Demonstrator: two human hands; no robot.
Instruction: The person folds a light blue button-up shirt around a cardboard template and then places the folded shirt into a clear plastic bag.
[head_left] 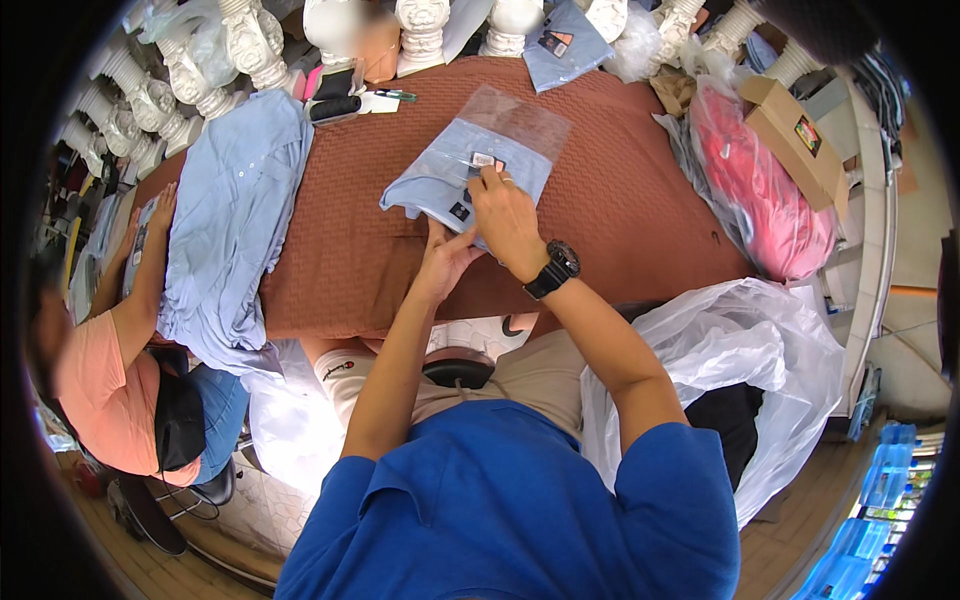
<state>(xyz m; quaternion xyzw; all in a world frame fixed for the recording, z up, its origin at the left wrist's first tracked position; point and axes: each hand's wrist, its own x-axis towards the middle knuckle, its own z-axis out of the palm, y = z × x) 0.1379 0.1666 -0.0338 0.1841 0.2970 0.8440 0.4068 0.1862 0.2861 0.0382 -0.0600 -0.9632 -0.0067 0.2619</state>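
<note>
A folded light blue shirt [430, 170] lies partly inside a clear plastic bag [520, 118], whose loose end stretches past the shirt toward the far side. My left hand [446, 264] grips the near edge of the shirt, its thumb on top and its fingers partly hidden beneath. Over the shirt, my right hand [507, 218] has its fingertips pinched together at a small hang tag [487, 161]. A dark square label [460, 211] shows on the shirt beside that hand.
A brown quilted cloth [340, 240] covers the table. Unfolded light blue shirts [235, 200] lie to the left, near a seated co-worker [120, 390]. At right are red bagged garments [750, 190] and a cardboard box [795, 140]. White balusters [420, 30] line the far edge; a large plastic sack [760, 330] stands near right.
</note>
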